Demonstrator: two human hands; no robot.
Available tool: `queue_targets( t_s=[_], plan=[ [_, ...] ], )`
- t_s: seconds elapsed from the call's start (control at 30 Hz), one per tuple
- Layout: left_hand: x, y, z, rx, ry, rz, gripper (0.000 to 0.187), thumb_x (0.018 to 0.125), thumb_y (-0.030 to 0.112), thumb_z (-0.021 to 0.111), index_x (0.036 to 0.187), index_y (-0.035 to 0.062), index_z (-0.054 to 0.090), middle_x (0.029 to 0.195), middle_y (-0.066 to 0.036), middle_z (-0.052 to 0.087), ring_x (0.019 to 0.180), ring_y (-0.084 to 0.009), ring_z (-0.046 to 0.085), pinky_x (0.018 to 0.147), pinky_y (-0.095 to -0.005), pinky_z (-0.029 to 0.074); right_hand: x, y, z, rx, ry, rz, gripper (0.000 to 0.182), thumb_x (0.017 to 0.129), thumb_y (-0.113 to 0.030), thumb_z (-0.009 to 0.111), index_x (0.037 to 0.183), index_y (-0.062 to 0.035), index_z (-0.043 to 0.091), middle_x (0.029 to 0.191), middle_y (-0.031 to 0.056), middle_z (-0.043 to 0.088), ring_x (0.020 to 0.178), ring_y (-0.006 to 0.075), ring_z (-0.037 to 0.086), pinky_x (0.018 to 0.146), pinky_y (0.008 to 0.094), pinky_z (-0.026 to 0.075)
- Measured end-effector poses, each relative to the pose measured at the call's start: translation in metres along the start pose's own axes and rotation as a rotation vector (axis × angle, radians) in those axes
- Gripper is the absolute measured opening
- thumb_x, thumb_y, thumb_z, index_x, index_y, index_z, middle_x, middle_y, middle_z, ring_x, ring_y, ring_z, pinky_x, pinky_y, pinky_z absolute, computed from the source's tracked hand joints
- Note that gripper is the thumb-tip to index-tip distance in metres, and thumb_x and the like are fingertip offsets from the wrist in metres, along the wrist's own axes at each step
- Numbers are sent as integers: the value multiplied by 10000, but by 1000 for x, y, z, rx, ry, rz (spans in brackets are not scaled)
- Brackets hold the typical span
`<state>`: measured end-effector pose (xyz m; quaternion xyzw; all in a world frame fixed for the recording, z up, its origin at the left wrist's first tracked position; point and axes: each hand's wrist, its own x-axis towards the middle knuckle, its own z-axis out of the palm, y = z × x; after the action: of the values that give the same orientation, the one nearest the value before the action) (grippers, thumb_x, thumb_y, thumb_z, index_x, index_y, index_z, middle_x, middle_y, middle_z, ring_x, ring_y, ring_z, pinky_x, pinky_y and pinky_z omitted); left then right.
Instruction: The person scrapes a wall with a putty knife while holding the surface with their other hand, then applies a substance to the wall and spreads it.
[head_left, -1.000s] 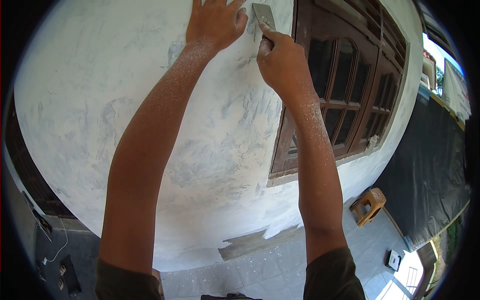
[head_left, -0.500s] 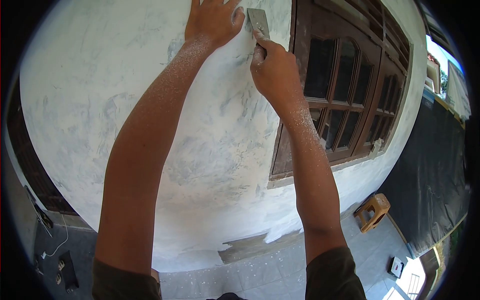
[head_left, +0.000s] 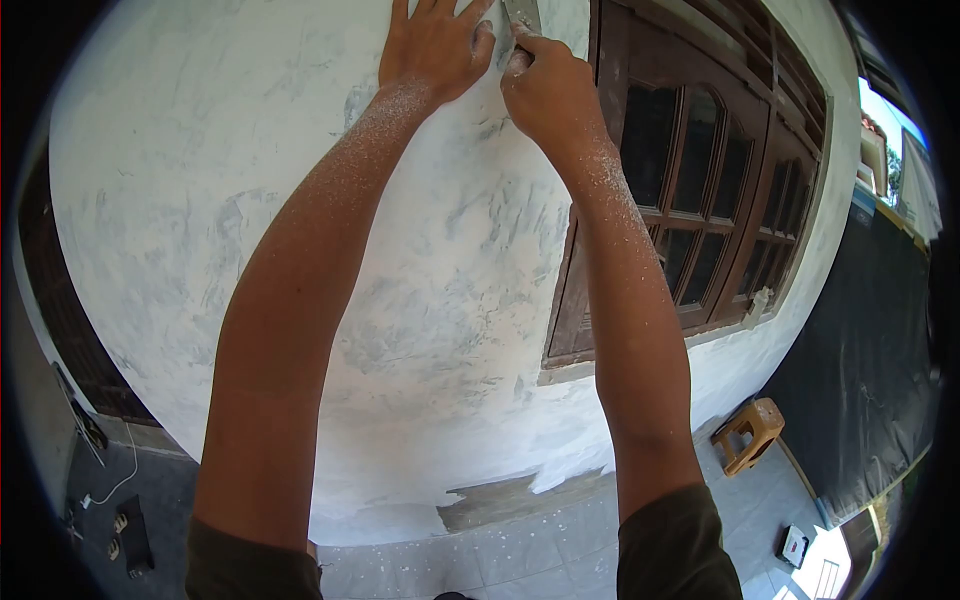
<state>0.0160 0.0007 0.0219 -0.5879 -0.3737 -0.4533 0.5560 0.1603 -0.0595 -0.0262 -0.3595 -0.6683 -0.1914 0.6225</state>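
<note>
Against the patchy white wall [head_left: 430, 330], my left hand [head_left: 432, 50] lies flat with its fingers spread, its fingertips near the top edge of the view. Just to its right, my right hand [head_left: 550, 85] is wrapped round a metal scraper [head_left: 522, 14], whose blade is against the wall and partly cut off by the top edge. White dust covers both wrists and forearms. The thumb and index finger of my right hand press along the scraper; its handle is hidden in the palm.
A brown wooden window [head_left: 690, 215] is right of my right arm. An orange-brown stool [head_left: 750, 435] stands on the grey tiled floor [head_left: 560, 535], near a black sheet [head_left: 860, 360]. A white cable [head_left: 125, 480] and dark items lie at the lower left.
The scraper and my right hand have moved slightly up the wall, so more of the blade is out of view. My left hand remains spread on the wall as the view shifts slightly.
</note>
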Motion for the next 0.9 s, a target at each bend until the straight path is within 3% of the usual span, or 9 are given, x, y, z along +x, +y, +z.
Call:
queue_targets(
  t_s=[0.2,0.33,0.67,0.87,0.9],
  plan=[
    [-4,1,2,-6,43,-5,583,1006,298,468,1556,128,372,1650,-188,236,1552,-300,159,1258,-539,89,-33,-5,-9,-3,-108,100,392,982,-182,503,1334,-93,652,1126,248,705,1036,435,686,983,475,519],
    [-2,1,1,-13,22,-2,597,999,288,485,1560,125,360,1651,-187,232,1553,-301,156,1259,-537,90,-3,3,2,24,4,-6,387,978,-171,509,1325,-80,655,1125,263,701,1039,442,683,977,475,521],
    [7,1,-2,32,9,-9,581,986,281,481,1534,101,407,1605,-208,317,1512,-336,248,1230,-562,173,4,-2,3,31,-33,49,385,978,-176,501,1313,-71,660,1124,283,694,1049,448,677,959,485,532],
    [11,8,-7,-5,-9,-60,577,986,290,465,1527,96,418,1597,-220,321,1504,-354,256,1231,-572,165,-4,2,-1,-15,-43,22,385,980,-161,497,1319,-67,654,1117,282,695,1044,449,677,953,489,535],
    [10,7,-4,-8,-14,-60,577,986,290,465,1527,96,418,1597,-220,321,1504,-354,256,1231,-572,165,-11,4,1,-12,-45,9,382,957,-161,540,1301,-37,650,1089,283,699,1038,443,686,934,498,552]
  ],
)
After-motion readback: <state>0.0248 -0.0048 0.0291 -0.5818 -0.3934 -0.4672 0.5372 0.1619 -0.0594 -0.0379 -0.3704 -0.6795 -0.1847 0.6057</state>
